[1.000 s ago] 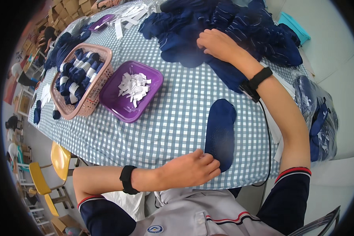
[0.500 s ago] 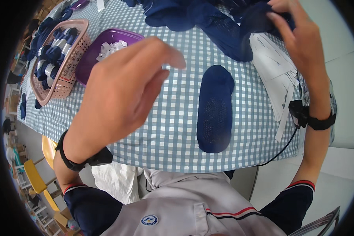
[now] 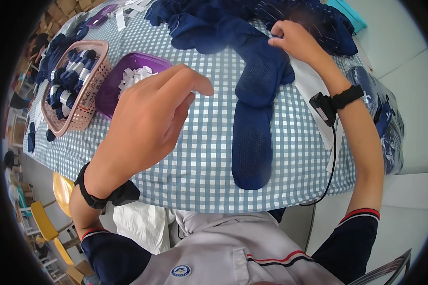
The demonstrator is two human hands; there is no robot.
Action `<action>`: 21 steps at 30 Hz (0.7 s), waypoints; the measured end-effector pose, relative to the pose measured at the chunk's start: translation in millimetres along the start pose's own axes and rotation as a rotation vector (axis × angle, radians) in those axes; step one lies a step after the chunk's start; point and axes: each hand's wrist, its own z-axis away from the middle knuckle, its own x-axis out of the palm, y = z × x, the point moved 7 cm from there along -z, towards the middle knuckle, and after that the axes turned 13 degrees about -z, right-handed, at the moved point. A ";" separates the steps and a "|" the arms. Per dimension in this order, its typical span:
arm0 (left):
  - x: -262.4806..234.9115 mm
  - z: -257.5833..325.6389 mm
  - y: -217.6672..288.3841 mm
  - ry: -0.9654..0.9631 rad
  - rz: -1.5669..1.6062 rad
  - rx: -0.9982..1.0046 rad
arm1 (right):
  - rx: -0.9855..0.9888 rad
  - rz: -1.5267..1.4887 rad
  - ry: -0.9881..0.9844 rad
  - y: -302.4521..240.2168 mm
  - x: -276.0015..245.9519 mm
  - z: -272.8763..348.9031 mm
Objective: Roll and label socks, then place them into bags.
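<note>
A flat navy sock (image 3: 252, 159) with a dotted sole lies lengthwise on the checked cloth. Another navy sock (image 3: 259, 78) overlaps its far end and runs back into a heap of navy socks (image 3: 199, 31). By the heap, my right hand (image 3: 295, 42) has its thumb and forefinger curved apart over dark fabric; I cannot see whether its fingertips touch it. My left hand (image 3: 150, 114) hangs above the cloth left of the flat sock. Its fingers are loosely bent, thumb and forefinger apart, with nothing visible in them.
Left are a purple bowl (image 3: 104, 92) of white paper strips and a pink basket (image 3: 88, 111) of banded sock bundles. White paper sheets (image 3: 314, 92) lie under my right forearm. A clear bag of navy items (image 3: 390, 128) stands at the right edge. A cable hangs from my right wrist.
My right hand has moved left, away from the fabric it was on at the far right. A sock from the heap now overlaps the flat sock. My left hand remains raised.
</note>
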 end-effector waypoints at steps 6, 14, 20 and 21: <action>-6.5 10.5 -3.9 -0.029 -0.016 -0.025 | 0.194 -0.069 -0.056 14.3 29.0 2.8; -14.4 10.1 -8.0 -0.012 0.031 -0.053 | -0.119 0.384 0.220 -7.9 -35.3 -19.3; -9.8 -0.2 -10.6 -0.032 -0.006 -0.020 | -0.423 0.157 0.228 -99.5 -54.6 17.8; -5.4 -4.4 -12.7 -0.051 -0.025 -0.014 | -0.366 0.084 0.202 -106.7 -58.7 23.3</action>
